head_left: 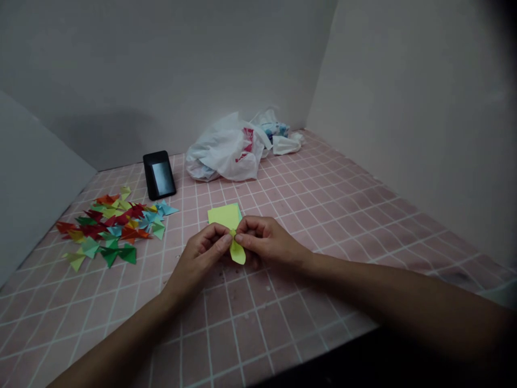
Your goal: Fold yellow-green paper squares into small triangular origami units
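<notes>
Left hand (pixel 197 260) and right hand (pixel 269 240) pinch small yellow-green paper piece (pixel 238 253) from either side, fingertips closed on narrow waist. Piece held between hands, just above pink grid mat (pixel 242 345), lime paper sheets (pixel 223 215) right behind it. Risk: too-hard pinch creases or tears thin paper. Slipping fingertips could let piece spring open or drop. Careless elbow or hand sweep could scatter folded paper shapes (pixel 109 229) on mat at left.
</notes>
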### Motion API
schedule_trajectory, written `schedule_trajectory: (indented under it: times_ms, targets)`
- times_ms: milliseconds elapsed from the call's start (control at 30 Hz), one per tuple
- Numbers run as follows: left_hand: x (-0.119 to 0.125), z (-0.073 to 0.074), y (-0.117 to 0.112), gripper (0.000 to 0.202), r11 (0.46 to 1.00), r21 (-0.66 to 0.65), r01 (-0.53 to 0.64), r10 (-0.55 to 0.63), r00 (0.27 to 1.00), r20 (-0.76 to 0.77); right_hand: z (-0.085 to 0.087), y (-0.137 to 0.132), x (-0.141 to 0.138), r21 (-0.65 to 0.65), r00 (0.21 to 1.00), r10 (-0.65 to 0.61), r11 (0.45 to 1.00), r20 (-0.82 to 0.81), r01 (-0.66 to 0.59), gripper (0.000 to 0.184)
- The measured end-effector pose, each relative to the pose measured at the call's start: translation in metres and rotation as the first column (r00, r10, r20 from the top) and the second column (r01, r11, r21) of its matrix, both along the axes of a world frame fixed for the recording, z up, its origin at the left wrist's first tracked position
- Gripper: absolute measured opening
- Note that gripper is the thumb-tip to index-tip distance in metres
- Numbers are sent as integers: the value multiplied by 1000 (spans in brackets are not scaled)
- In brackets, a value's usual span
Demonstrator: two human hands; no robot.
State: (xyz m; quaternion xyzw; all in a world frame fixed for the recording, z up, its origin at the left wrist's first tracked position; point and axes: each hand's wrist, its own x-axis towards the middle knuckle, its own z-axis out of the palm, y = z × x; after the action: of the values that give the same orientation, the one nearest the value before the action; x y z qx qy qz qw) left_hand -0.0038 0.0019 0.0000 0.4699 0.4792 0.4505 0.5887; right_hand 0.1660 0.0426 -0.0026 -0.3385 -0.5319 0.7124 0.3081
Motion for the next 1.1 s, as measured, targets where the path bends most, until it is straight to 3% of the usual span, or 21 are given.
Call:
schedule_trajectory:
  times_ms: [367,767,933,1100]
  targets:
    - [5,10,-1,20,996,55,-69,74,992,-107,1,-1,1,169,994,-31,986,101,13,17]
    - [4,5,-1,22,994,-33,-101,99,993,-60,-4,0,1,139,998,-11,990,65,1,18]
    - [4,8,-2,23,994,22,-111,113,976,-189,-4,3,2,122,1000,6,992,19,-8,15]
    - [2,6,-2,23,994,95,-48,78,935,-345,-1,2,2,186,998,-39,982,51,28,12]
